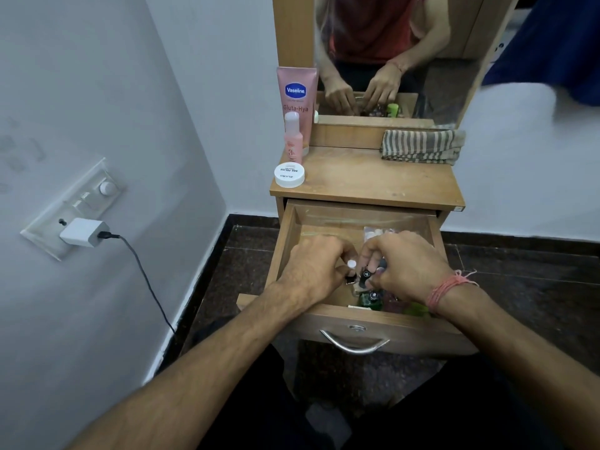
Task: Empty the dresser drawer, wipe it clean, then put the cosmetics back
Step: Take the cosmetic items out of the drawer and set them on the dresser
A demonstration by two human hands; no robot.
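Emptying | in the pulled-out wooden dresser drawer (pixel 292 232) your left hand (pixel 316 264) is pinching small white- and black-capped bottles (pixel 352 266) | right hand (pixel 406 264) is gripping dark-capped ones (pixel 367 273) | light, hard, slippery, likely glass; be holding bodies, not caps.

Bare forearms, pink thread bracelet (pixel 449 289) around the right wrist.

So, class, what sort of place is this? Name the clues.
Probably a bedroom or dressing corner at home. A small wooden dresser with a mirror stands against the wall, a lotion tube on top, and both hands reach into its open drawer of small cosmetics.
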